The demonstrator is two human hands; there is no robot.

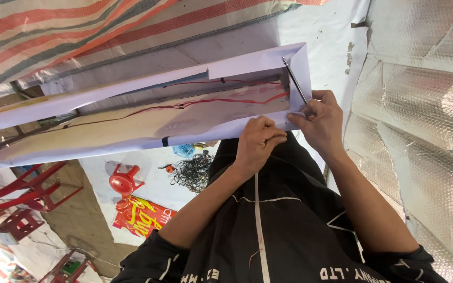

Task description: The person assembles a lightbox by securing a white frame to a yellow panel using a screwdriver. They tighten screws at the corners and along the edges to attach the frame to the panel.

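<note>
Left hand (258,140) fisted on white frame (237,65) edge; right hand (321,123) gripping thin metal tool (294,86).

both hands grip a long white frame (226,68)'s end, right hand (318,121) holding a thin metal tool (294,86), left hand (258,141) beside it.

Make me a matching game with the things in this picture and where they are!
Things:
1. screwdriver
2. red wire
3. red plastic stool
4. left hand

Places:
A. inside the long white frame
B. on the floor, beside a tangle of dark wire
C. in the right hand
D. gripping the frame's lower edge

Pairs: 1-C, 2-A, 3-B, 4-D
</note>
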